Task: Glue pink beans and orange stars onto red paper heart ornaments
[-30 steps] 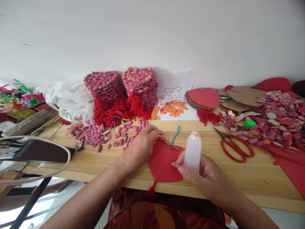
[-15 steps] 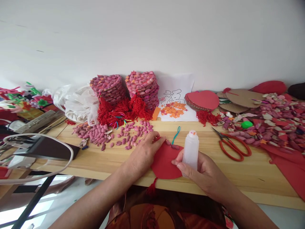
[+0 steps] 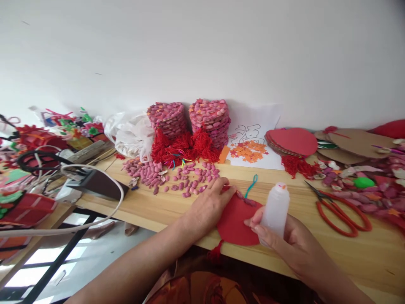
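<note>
A red disc [image 3: 238, 221] with a teal loop [image 3: 252, 186] at its top and a red tassel [image 3: 215, 252] at its bottom lies at the table's front edge. Two or so pink peanuts [image 3: 249, 202] sit along its upper rim. My left hand [image 3: 212, 204] rests on the disc's upper left edge, fingers bent together; what they pinch, if anything, is hidden. A translucent white bottle [image 3: 276, 213] is upright in my right hand [image 3: 281, 236], over the disc's right side. Loose pink peanuts [image 3: 190, 179] lie beyond my left hand.
Red-handled scissors [image 3: 343, 211] lie to the right, near piled peanuts [image 3: 376, 200]. Behind are peanut-covered stacks [image 3: 209, 116], orange stars [image 3: 248, 151] on paper and red discs [image 3: 294, 141]. A black power strip [image 3: 98, 184] with a white cable [image 3: 120, 198] is at left.
The view has turned left, so the table items appear farther right. Both hands keep much the same places on the disc, with the bottle still in my right hand.
</note>
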Motion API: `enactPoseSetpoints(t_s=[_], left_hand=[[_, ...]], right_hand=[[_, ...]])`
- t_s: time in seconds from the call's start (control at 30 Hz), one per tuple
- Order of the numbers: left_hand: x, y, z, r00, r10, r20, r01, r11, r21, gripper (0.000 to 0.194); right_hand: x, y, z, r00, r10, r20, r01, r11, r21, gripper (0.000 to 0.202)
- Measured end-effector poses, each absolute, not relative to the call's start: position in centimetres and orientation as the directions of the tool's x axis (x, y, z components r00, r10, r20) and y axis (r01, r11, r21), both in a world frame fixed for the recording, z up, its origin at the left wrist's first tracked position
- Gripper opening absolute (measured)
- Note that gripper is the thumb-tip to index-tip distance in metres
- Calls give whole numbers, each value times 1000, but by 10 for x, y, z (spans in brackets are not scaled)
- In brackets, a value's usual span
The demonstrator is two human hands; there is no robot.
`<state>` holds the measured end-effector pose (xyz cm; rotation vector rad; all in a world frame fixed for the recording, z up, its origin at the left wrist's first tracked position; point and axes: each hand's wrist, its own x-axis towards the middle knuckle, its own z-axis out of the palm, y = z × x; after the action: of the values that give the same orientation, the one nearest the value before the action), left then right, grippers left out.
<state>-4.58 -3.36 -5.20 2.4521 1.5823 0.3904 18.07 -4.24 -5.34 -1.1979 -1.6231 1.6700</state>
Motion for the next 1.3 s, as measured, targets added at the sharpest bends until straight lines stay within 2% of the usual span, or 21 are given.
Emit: enactPoseSetpoints(t_s=[0.17, 0.4, 0.63, 0.9, 1.07, 1.3], left_hand=[[-47, -34, -56, 378, 917, 126, 855, -398, 333, 36], [-47, -34, -60, 374, 918, 129, 852, -395, 345, 35], [-47, -34, -59, 386, 911, 144, 867, -412, 281, 33], [-47, -33, -61, 394, 903, 169, 873, -425, 240, 32], [-47, -33, -61, 404, 897, 182, 864, -439, 247, 32], [-47, -33, -60, 407, 890, 206, 852, -452, 265, 31]], right_hand=[[177, -45, -48, -412, 877, -249, 211, -174, -962, 36], [175, -47, -46, -350, 912, -212, 262, -122, -957, 37], [170, -52, -47, -307, 934, -184, 262, -102, -960, 38], [179, -44, -55, -426, 890, -165, 288, -40, -957, 34], [174, -47, -51, -362, 920, -152, 226, -72, -971, 35], [175, -47, -50, -394, 904, -164, 245, -69, -967, 38]])
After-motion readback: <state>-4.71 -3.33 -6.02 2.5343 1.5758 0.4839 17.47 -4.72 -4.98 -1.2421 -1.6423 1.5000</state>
